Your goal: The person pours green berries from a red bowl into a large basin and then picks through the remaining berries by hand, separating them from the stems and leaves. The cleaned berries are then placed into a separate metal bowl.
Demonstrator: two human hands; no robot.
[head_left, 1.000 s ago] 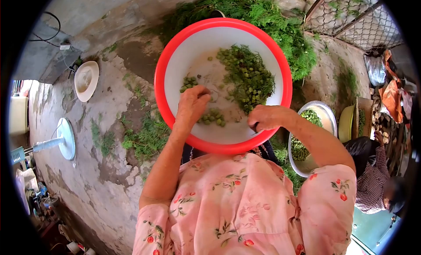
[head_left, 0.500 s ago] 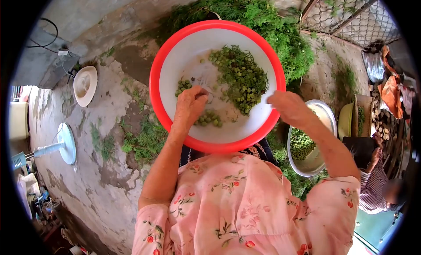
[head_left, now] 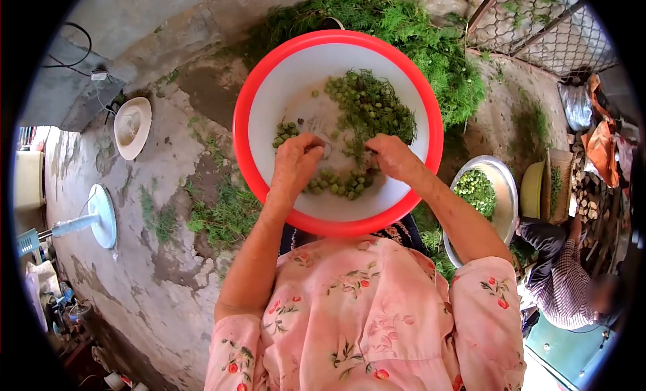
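Observation:
A white basin with a red rim (head_left: 243,122) rests over my lap. On its right side lies a heap of green berries with leafy bits (head_left: 377,108); smaller groups of green berries (head_left: 342,184) sit near the bottom and at the left. My left hand (head_left: 296,161) is over the left part of the basin, its fingers pinched together on something I cannot make out. Inside the basin, at the lower edge of the heap, my right hand (head_left: 396,161) has its fingers closed, and what they hold is too small to tell.
A metal bowl of green berries (head_left: 475,192) stands at the right, near a yellow-green basin (head_left: 531,190). Cut green branches (head_left: 444,68) lie behind the basin. A person in a checked top (head_left: 568,293) sits at the far right. At the left are a straw hat (head_left: 132,128) and a fan (head_left: 102,216).
My right hand has moved left from the basin's right rim into the basin. More berries lie near the bottom. The person at the right has shifted, and their legs now show.

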